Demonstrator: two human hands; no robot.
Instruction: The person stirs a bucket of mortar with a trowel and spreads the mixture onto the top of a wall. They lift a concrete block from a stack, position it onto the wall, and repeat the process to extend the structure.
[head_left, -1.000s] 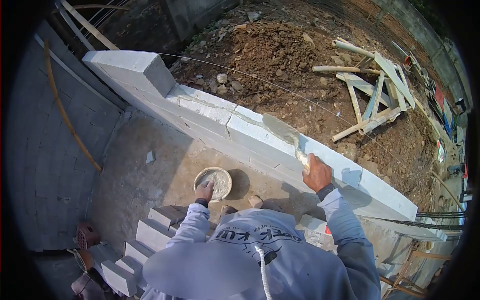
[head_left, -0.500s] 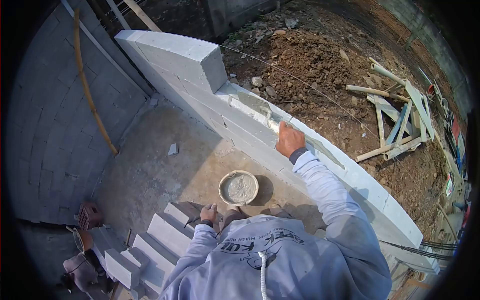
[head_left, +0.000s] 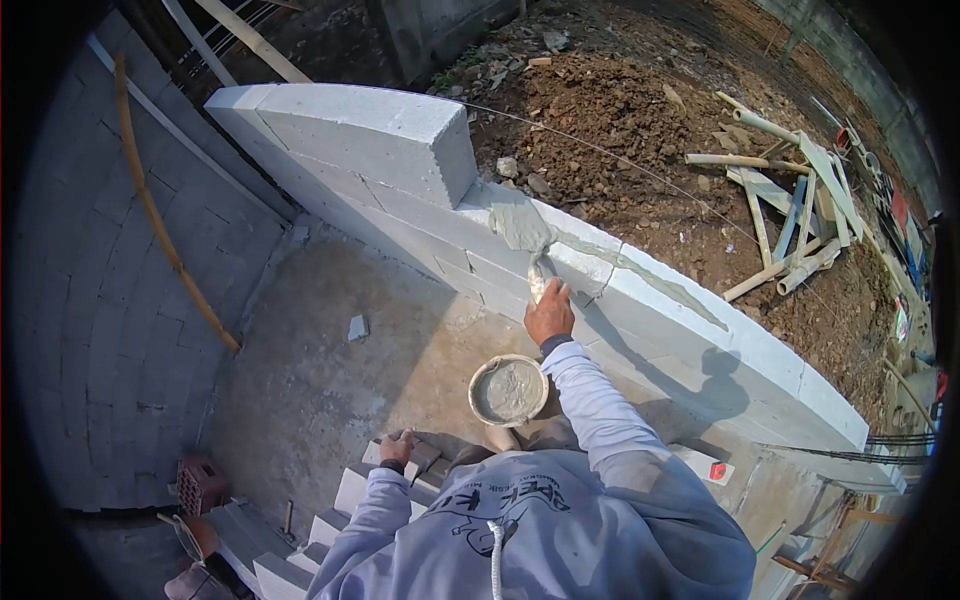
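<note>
My right hand (head_left: 549,312) grips the handle of a trowel (head_left: 527,240) whose blade lies flat on top of the white block wall (head_left: 660,310), covered in wet grey mortar beside the raised end block (head_left: 370,135). A streak of mortar runs along the wall top to the right. My left hand (head_left: 397,448) rests on the top of a stack of white blocks (head_left: 345,490) by my knee. A round bucket of mortar (head_left: 508,390) sits on the concrete floor between my hands.
A taut guide string (head_left: 640,172) runs over the wall. Beyond it lie loose brown soil (head_left: 620,110) and a pile of timber offcuts (head_left: 790,210). A block wall with a bamboo pole (head_left: 165,220) stands left. A small block chip (head_left: 357,327) lies on the floor.
My right hand drew the trowel left along the wall top toward the raised block, then pulled back slightly. My left hand left the bucket rim and came to rest on the block stack.
</note>
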